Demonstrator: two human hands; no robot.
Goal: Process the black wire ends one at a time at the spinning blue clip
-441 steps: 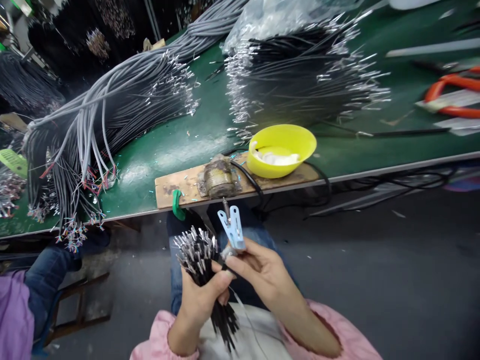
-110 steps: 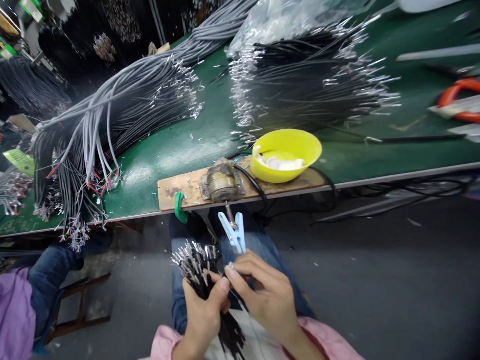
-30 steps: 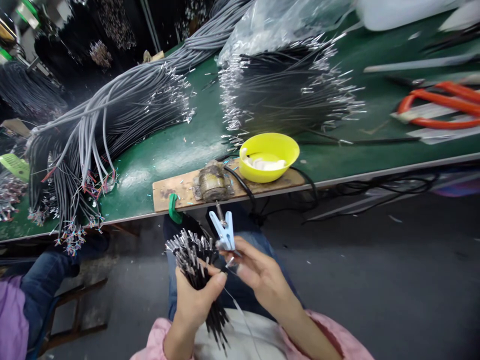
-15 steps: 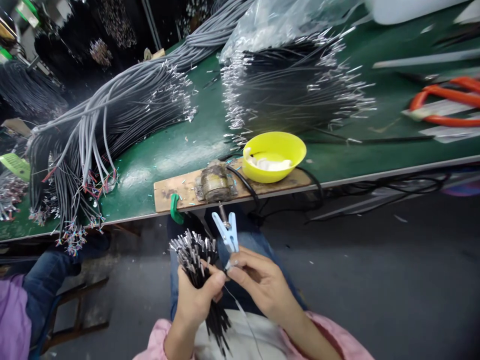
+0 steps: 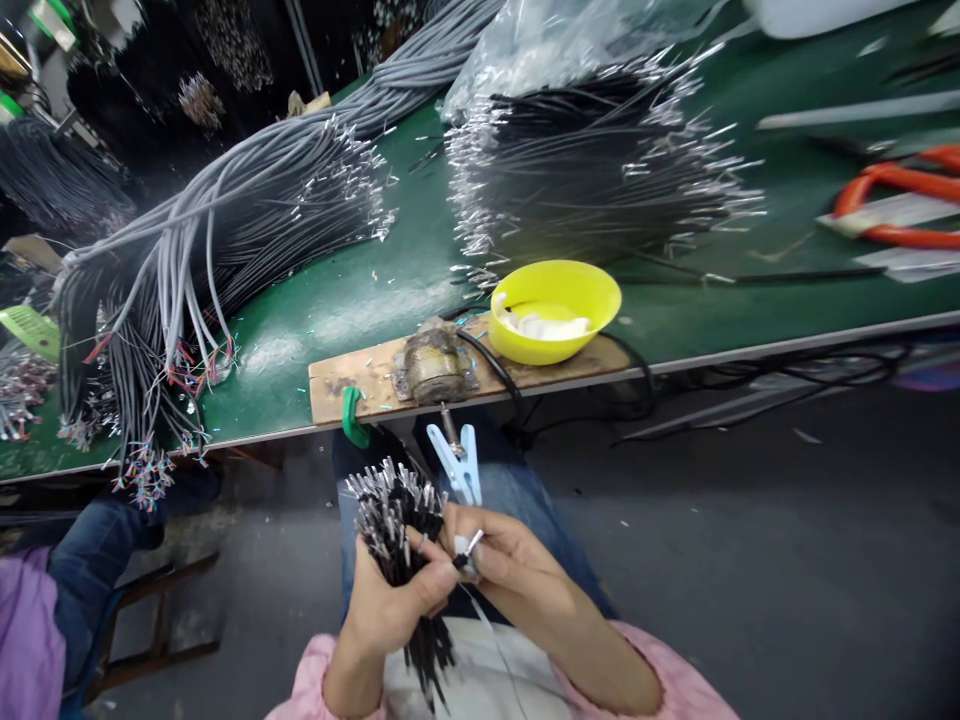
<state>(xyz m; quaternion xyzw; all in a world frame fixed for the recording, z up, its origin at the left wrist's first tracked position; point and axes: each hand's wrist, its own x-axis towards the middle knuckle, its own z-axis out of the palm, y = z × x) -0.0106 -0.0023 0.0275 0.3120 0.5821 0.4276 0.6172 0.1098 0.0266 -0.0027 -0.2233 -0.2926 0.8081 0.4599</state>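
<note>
My left hand (image 5: 394,600) is closed around a bundle of thin black wires (image 5: 397,515) with bare silver tips pointing up. Beside it, my right hand (image 5: 506,570) pinches one black wire end (image 5: 466,548) between thumb and fingers, close to the bundle. A light blue clip (image 5: 459,462) sticks up just above my right fingers, below a small motor-like device (image 5: 436,367) fixed on a wooden board (image 5: 352,375) at the table edge.
A yellow bowl (image 5: 555,285) with white material sits on the green table (image 5: 360,295). Piles of grey cables (image 5: 225,220) and black wires (image 5: 592,170) lie behind. Orange-handled cutters (image 5: 892,195) lie far right. Another person's leg and purple sleeve (image 5: 30,620) show at left.
My right hand has drawn down away from the blue clip, holding one wire end near the bundle; half a second ago its fingers were right at the clip's base.
</note>
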